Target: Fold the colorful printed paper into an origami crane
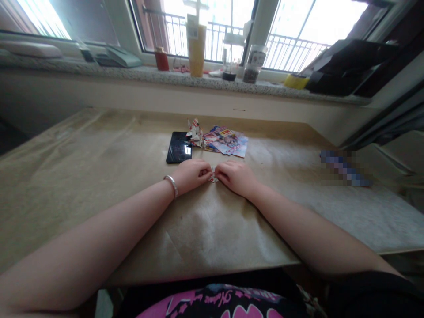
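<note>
Between my hands, low over the table, is a small piece of white paper with red print (213,179). My left hand (193,174), with a silver bangle at the wrist, pinches its left side. The opposite side is pinched by the closed fingers of my right hand (236,176). Much of the paper is hidden by the fingers, so its full shape does not show. Just beyond the hands lies a black phone or small tablet (179,150). Crumpled or folded printed paper (195,131) rests against its right edge, next to a fanned pile of colourful printed cards (230,142).
A shiny beige cover lies over the table (132,132). At the far right is a blurred-out item (344,168). Along the stone windowsill (132,73) stand a yellow container (198,51), a red jar (161,59), a clear jar (255,64) and a yellow tape roll (296,81).
</note>
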Action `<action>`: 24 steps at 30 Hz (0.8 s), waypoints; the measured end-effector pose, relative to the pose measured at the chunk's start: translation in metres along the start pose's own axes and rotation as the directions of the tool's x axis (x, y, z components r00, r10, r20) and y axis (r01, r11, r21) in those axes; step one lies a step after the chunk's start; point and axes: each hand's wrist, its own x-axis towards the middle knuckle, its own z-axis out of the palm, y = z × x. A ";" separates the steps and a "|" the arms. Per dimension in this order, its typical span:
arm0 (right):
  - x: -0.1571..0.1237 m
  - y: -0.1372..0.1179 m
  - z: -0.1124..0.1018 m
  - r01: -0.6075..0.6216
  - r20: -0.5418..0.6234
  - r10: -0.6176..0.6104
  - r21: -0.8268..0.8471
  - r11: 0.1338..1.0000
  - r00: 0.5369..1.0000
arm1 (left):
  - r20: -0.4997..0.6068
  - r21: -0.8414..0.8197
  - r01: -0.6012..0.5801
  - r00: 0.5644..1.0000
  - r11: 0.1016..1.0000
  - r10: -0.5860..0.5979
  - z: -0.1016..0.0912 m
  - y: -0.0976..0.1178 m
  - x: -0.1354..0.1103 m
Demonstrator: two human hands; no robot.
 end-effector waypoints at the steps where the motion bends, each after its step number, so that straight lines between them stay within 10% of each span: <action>1: 0.000 0.001 0.000 0.013 0.010 -0.013 -0.001 1.000 1.000 | 0.001 0.008 0.018 1.000 1.000 -0.018 0.000 0.000 0.000; 16: -0.001 0.006 -0.001 0.092 0.024 -0.092 -0.016 0.996 0.995 | -0.038 -0.029 -0.031 0.999 0.999 0.030 0.002 -0.005 -0.001; 24: 0.000 0.007 0.000 0.047 0.028 -0.047 0.002 0.999 0.999 | -0.016 0.133 -0.245 0.968 0.960 0.249 -0.005 -0.008 -0.007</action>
